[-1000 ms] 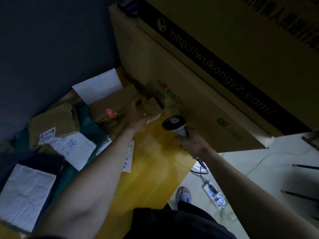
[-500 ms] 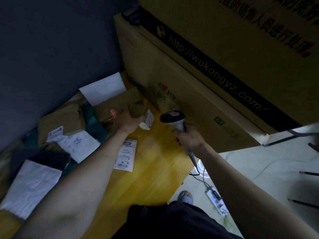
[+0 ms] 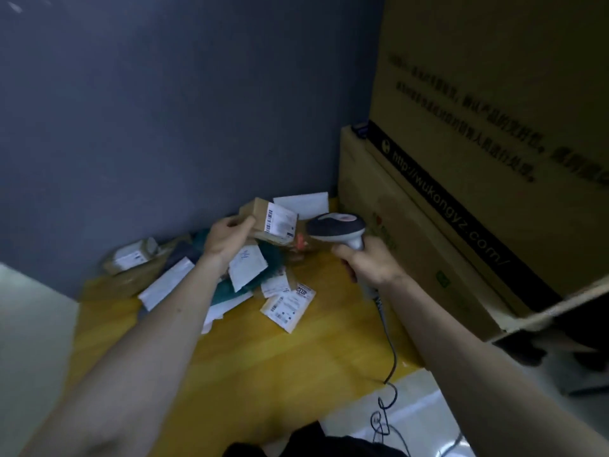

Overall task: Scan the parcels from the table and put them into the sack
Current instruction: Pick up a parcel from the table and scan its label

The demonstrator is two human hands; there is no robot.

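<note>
The left hand (image 3: 227, 237) grips a small cardboard parcel (image 3: 268, 222), lifted above the pile of parcels (image 3: 211, 278) on the yellow table (image 3: 270, 361). The right hand (image 3: 369, 262) is wrapped around the handle of a barcode scanner (image 3: 339, 227), just beside the parcel's white label (image 3: 280, 222).

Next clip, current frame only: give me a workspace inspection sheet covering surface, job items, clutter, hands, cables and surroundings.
Surface: yellow wooden table, dimly lit.
Job's things: small cardboard parcel with a barcode label, raised above the pile; handheld scanner aimed toward it; a red glow shows below the parcel. No sack seen.
Clutter: pile of parcels against the wall, with white mailers, brown boxes and teal bags; a labelled packet lies nearest.
Hands: left hand grips the parcel; right hand grips the scanner handle.
Cables: scanner cable trails off the table edge and coils on the floor.
Surroundings: dark blue wall; large stacked cartons on the right.
</note>
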